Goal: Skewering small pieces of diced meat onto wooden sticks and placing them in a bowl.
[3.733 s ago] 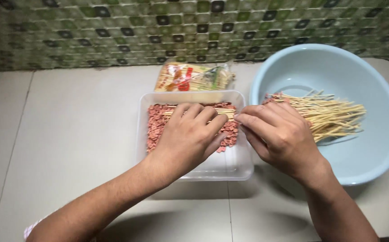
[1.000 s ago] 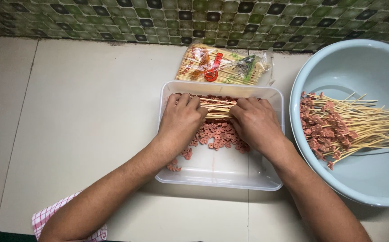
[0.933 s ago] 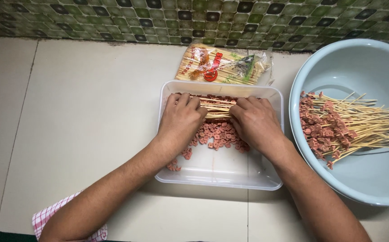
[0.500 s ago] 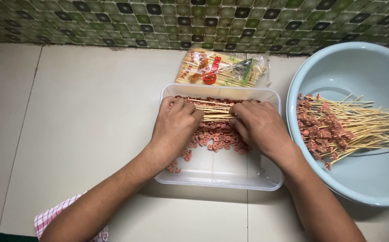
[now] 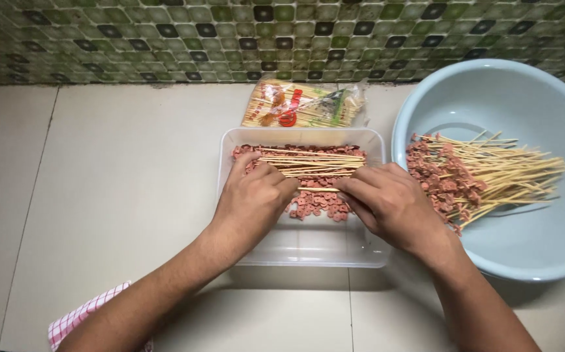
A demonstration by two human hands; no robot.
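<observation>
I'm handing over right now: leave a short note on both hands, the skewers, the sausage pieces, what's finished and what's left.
Left hand and right hand: both in the clear tub, pinching one bare skewer between them over the sausage pieces.
Bare skewers lie across the tub's far side; a skewer packet lies behind it.
Done: loaded skewers piled in the blue basin.
Left: loose pieces and bare skewers remain.
</observation>
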